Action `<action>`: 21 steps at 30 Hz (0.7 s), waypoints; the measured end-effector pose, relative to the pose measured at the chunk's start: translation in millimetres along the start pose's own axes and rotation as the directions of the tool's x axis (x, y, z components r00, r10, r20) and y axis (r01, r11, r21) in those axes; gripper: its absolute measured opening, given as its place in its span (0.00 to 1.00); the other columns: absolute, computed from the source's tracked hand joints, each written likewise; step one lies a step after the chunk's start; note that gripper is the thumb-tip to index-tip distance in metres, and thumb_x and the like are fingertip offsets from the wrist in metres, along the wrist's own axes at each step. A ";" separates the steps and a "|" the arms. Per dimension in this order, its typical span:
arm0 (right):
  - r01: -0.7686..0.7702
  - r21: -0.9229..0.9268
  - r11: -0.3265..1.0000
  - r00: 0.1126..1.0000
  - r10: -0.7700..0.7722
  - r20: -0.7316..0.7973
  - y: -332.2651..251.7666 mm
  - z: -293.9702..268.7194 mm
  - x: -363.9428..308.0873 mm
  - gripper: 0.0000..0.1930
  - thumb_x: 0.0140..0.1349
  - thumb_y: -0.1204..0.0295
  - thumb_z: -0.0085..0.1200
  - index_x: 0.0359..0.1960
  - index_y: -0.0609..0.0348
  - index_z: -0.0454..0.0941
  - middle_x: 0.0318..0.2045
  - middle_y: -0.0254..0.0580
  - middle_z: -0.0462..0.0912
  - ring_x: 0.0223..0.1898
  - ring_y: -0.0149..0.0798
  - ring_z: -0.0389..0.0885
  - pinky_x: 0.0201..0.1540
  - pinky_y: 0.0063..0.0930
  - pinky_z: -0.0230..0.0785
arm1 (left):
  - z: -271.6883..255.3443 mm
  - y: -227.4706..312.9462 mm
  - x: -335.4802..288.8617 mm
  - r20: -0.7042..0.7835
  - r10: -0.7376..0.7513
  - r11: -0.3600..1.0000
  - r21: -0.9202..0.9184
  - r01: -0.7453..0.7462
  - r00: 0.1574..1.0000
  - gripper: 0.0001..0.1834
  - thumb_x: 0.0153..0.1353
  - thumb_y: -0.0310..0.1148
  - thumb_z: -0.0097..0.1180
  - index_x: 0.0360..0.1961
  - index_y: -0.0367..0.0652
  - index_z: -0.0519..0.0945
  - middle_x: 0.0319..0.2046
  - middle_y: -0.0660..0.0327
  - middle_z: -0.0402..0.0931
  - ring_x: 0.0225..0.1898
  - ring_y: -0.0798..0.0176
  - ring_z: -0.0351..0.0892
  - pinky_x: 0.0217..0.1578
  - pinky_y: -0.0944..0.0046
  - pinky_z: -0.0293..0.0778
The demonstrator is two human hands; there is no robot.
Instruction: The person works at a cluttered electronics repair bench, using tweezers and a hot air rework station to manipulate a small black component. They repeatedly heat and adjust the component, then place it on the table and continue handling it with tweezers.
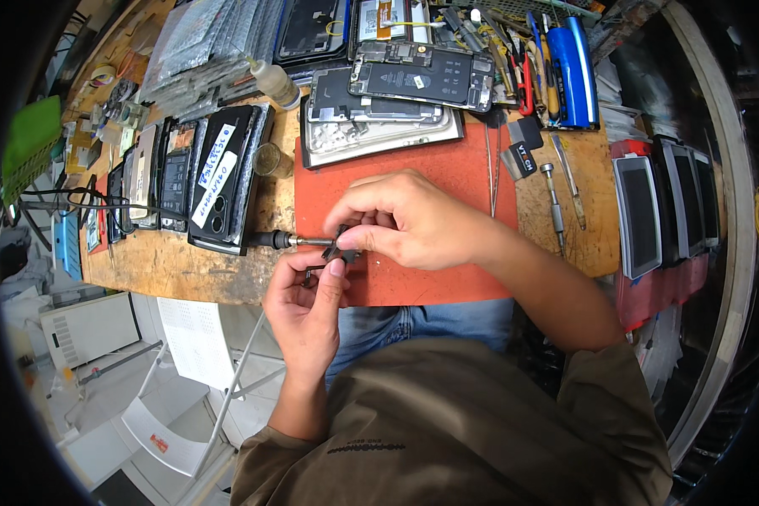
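Over the near left part of an orange-red mat (pixel 447 282), both hands meet at a small dark part (pixel 352 255), too small to name. My left hand (pixel 308 308) pinches it from below between thumb and fingers. From above, my right hand (pixel 413 219) closes thumb and fingertips on its upper side. Just left of the fingertips lies a tool with a black grip and metal barrel (pixel 280 240), like a soldering iron; its tip is hidden at the hands. Part of the dark piece is covered by my fingers.
Opened phones (pixel 422 76) are stacked behind the mat. More phones (pixel 228 173) stand at left beside a small glass jar (pixel 271 158) and a bottle (pixel 274 83). Tweezers (pixel 492 173) and a screwdriver (pixel 553 207) lie at right. A folding chair (pixel 173 422) stands below left.
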State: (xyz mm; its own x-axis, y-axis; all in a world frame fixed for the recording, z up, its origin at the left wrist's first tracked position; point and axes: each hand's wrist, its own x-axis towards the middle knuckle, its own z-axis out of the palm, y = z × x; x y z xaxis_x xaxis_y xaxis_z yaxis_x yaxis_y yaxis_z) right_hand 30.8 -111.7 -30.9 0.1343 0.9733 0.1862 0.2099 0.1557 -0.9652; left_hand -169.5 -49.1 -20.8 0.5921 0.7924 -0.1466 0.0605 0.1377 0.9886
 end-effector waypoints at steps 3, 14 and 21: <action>0.073 -0.021 0.997 0.983 -0.076 -0.167 1.6 6.7 0.8 0.10 0.64 0.77 0.64 0.47 0.63 0.84 0.33 0.35 0.85 0.29 0.26 0.78 0.31 0.21 0.71 | -4.4 -3.9 0.3 -0.053 0.052 0.995 0.083 -0.048 0.997 0.07 0.69 0.24 0.63 0.44 0.35 0.78 0.36 0.62 0.83 0.34 0.75 0.78 0.36 0.76 0.73; 0.061 -0.196 0.979 0.886 -0.143 -0.442 -11.4 -14.8 -5.1 0.04 0.67 0.78 0.61 0.40 0.64 0.84 0.29 0.34 0.82 0.24 0.22 0.73 0.26 0.19 0.65 | -2.1 -12.4 6.3 -0.137 0.098 0.983 0.168 -0.074 0.986 0.06 0.69 0.22 0.62 0.43 0.34 0.78 0.34 0.61 0.82 0.26 0.79 0.73 0.27 0.77 0.69; 0.087 -0.311 0.947 0.854 -0.231 -0.466 -10.3 -21.8 -3.4 0.03 0.66 0.79 0.61 0.39 0.64 0.85 0.28 0.30 0.81 0.21 0.17 0.67 0.22 0.16 0.57 | -17.7 -1.9 -4.2 -0.066 -0.045 0.994 0.092 0.051 0.997 0.06 0.67 0.22 0.63 0.43 0.34 0.79 0.34 0.59 0.82 0.26 0.77 0.75 0.27 0.76 0.71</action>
State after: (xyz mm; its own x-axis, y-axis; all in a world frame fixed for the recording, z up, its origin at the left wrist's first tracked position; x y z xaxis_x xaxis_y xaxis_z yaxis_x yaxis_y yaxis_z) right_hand 49.3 -120.2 -17.6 0.5175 0.7165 0.4679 0.5113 0.1795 -0.8405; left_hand -186.3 -42.2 -22.7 0.5343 0.8231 -0.1924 0.1642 0.1223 0.9788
